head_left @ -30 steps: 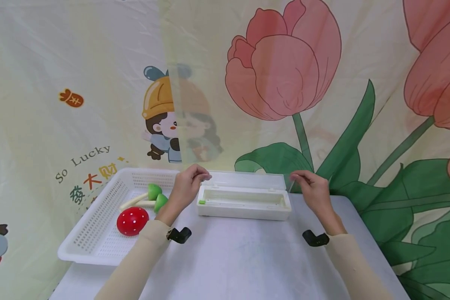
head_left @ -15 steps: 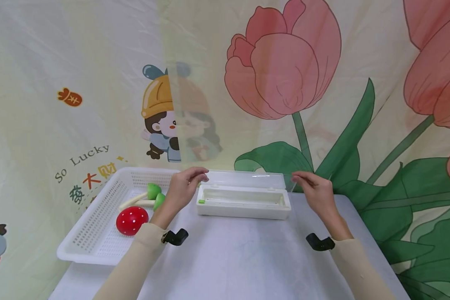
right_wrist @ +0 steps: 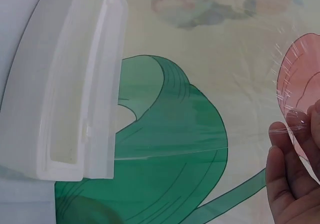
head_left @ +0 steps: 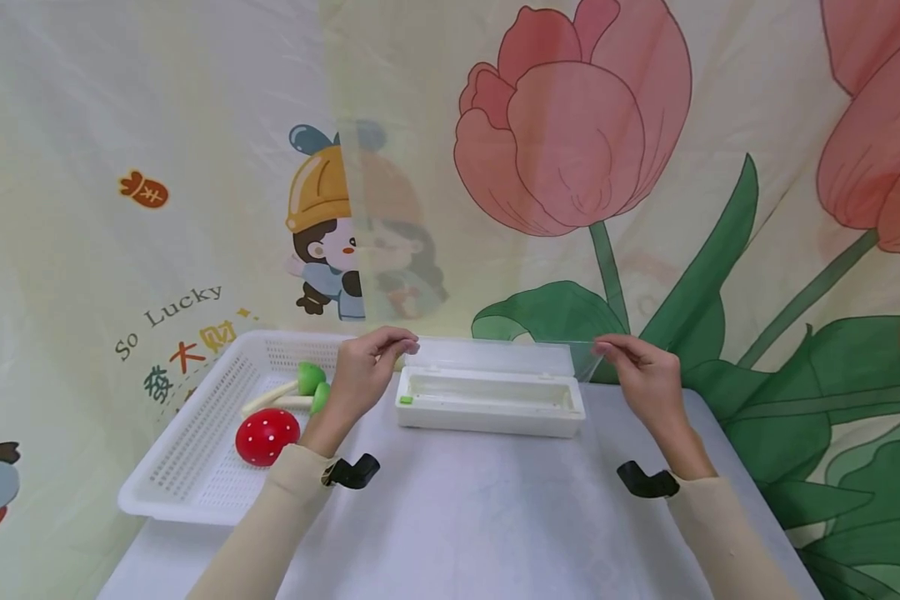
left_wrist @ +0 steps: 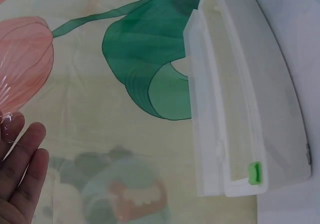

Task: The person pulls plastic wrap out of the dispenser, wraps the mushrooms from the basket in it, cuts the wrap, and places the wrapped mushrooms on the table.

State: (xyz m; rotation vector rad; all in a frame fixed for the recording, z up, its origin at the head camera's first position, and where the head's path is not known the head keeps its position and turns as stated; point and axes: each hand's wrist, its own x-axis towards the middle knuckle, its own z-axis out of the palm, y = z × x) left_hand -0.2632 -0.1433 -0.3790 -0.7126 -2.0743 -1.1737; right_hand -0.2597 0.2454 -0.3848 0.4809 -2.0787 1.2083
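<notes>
A sheet of clear cling film (right_wrist: 295, 128) spans between my two hands. My left hand (head_left: 365, 367) pinches one end of it between thumb and fingertips, behind the left end of a white cling film box (head_left: 487, 423). Off the box's right end, my right hand (head_left: 648, 375) pinches the other end. In both wrist views the film shows as thin shiny creases at the fingertips. The box's see-through lid (head_left: 495, 356) is tipped back, and its long trough faces up. A green slider (left_wrist: 255, 173) sits at the trough's left end.
A white perforated basket (head_left: 161, 467) stands at the left of the white-covered table (head_left: 495, 517). Inside lie a red half-dome with white dots (head_left: 267, 437) and two green-capped pieces (head_left: 311, 377) with pale stems. A printed curtain (head_left: 217, 100) hangs behind.
My right hand has shifted to the right and my left hand slightly left, so they stand farther apart with the film between them. The box and basket have stayed in place.
</notes>
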